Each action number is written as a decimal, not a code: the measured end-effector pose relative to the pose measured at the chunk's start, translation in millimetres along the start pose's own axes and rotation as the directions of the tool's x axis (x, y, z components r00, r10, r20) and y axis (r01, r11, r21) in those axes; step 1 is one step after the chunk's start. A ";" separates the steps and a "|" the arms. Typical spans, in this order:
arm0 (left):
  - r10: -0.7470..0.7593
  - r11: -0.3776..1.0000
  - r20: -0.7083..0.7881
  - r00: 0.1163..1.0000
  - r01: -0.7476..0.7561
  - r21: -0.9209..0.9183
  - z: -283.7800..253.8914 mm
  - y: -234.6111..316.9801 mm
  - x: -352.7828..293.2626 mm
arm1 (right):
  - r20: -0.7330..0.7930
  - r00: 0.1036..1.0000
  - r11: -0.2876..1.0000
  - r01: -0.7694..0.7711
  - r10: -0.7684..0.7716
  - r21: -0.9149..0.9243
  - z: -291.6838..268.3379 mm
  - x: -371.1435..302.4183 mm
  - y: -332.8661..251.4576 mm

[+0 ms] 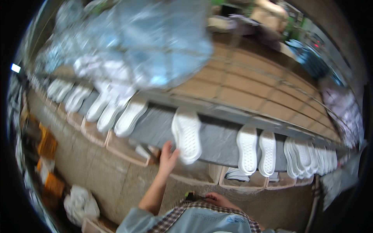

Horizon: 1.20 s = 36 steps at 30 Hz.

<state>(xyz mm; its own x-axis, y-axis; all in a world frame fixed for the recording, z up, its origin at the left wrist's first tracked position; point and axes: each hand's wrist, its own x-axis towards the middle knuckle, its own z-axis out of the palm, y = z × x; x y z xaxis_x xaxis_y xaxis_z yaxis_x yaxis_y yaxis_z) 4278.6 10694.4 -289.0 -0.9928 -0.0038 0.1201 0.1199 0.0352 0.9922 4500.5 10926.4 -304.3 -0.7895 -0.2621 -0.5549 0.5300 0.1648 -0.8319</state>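
Note:
A white shoe sole point(188, 139) with a dimpled surface lies on the grey shelf strip in front of me, its near end over the shelf's edge. My left hand point(168, 157) reaches to its left side, fingers apart, the fingertips close against the sole's edge; whether they touch it is hard to see. Low at my waist is my right hand point(219, 200), in front of the checked apron, its fingers blurred and partly hidden. A pair of white soles point(247, 149) stands further right. More white soles point(131, 116) lie to the left.
Pinkish bins point(126, 149) hang along the shelf's near side. Behind runs a belt point(248, 81) under a wire grid, with blue plastic sheeting point(155, 42) at left. Stacked soles point(301, 155) fill the right end. A white bag point(81, 204) and orange boxes point(52, 186) sit lower left.

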 end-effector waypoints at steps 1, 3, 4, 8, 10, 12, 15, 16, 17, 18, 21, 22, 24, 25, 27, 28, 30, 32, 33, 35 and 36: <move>0.016 1.000 0.034 0.999 -0.017 0.012 7.1 2.3 5.2 | -0.044 0.992 0.975 0.108 -0.119 -0.194 0.8 -3.2 -2.5; 0.065 0.996 0.114 0.991 -0.059 -0.060 17.6 11.0 16.0 | -0.007 0.999 0.998 0.048 -0.048 0.037 2.7 -10.7 -12.1; 0.025 0.997 0.121 0.992 -0.016 -0.073 20.8 15.7 20.1 | -0.018 0.998 0.996 0.062 -0.061 0.062 4.0 -14.0 -17.1; -0.006 0.998 0.164 0.987 -0.005 0.069 27.0 24.0 25.5 | -0.062 0.997 0.995 0.057 -0.052 0.079 8.1 -20.7 -27.5; 0.050 0.992 0.178 0.983 -0.070 0.107 31.4 23.5 21.6 | -0.110 0.993 0.994 0.062 -0.052 0.089 8.3 -20.9 -29.3; 0.058 0.983 0.185 0.981 -0.089 0.161 37.3 23.4 14.7 | -0.172 0.976 0.988 0.142 -0.130 0.054 6.5 -18.7 -33.2; 0.068 0.967 0.241 0.968 -0.123 0.221 44.5 26.4 5.3 | -0.315 0.907 0.955 0.297 -0.281 0.001 -1.0 -7.3 -47.6; 0.054 0.963 0.276 0.960 -0.123 0.240 45.6 28.6 2.7 | -0.369 0.863 0.932 0.360 -0.344 -0.027 -4.5 -2.0 -55.0; 0.050 0.961 0.293 0.955 -0.126 0.248 46.2 31.0 0.0 | -0.422 0.814 0.909 0.413 -0.398 -0.060 -8.0 3.3 -63.8; 0.066 0.961 0.316 0.947 -0.145 0.235 46.5 33.4 -2.9 | -0.455 0.789 0.894 0.447 -0.413 -0.035 -10.9 8.1 -74.0; 0.047 0.987 0.151 0.987 -0.069 0.143 47.3 36.7 -10.7 | -0.486 0.754 0.879 0.471 -0.441 -0.068 -15.3 20.8 -107.4; -0.014 0.998 0.149 0.989 0.005 0.065 47.5 35.9 -12.2 | -0.481 0.746 0.875 0.471 -0.461 -0.108 -16.0 25.6 -117.4; -0.030 0.998 0.137 0.990 0.038 -0.058 48.3 32.7 -13.4 | -0.428 0.802 0.903 0.418 -0.417 -0.097 -17.6 37.4 -134.7; -0.039 0.991 0.146 0.989 0.057 -0.121 48.8 31.8 -13.5 | -0.437 0.811 0.906 0.422 -0.389 -0.025 -18.2 43.8 -142.3; -0.218 0.858 0.218 0.951 0.294 -0.422 50.2 33.6 -13.7 | -0.457 0.825 0.906 0.414 -0.332 0.088 -18.7 55.7 -156.0; -0.232 0.857 0.230 0.945 0.310 -0.411 50.4 37.2 -14.5 | -0.438 0.826 0.878 0.455 -0.354 0.149 -18.1 60.1 -161.4; -0.289 0.850 0.262 0.921 0.373 -0.373 48.8 50.2 -18.6 | -0.410 0.815 0.874 0.479 -0.409 0.080 -15.5 62.2 -168.5; -0.346 0.860 0.269 0.899 0.419 -0.292 43.2 66.1 -26.4 | -0.433 0.846 0.860 0.445 -0.312 0.250 -12.1 53.5 -168.7; -0.360 0.869 0.261 0.896 0.424 -0.254 39.2 72.1 -31.3 | -0.411 0.858 0.847 0.444 -0.308 0.293 -10.7 45.5 -166.0; -0.345 0.844 0.343 0.874 0.449 -0.294 30.3 77.2 -41.9 | -0.342 0.907 0.864 0.365 -0.246 0.348 -8.4 27.8 -155.5; -0.403 0.778 0.385 0.831 0.532 -0.335 26.7 76.8 -47.3 | -0.294 0.905 0.853 0.398 -0.307 0.337 -7.3 21.4 -148.3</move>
<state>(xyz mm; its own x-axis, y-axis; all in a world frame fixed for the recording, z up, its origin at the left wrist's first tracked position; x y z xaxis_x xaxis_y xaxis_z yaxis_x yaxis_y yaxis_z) 4334.5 10723.9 -219.3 -0.8760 0.3670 -0.3131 -0.4322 -0.3091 0.8471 4402.8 10903.3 -192.9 -0.9682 -0.0085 -0.2500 0.2420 -0.2844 -0.9277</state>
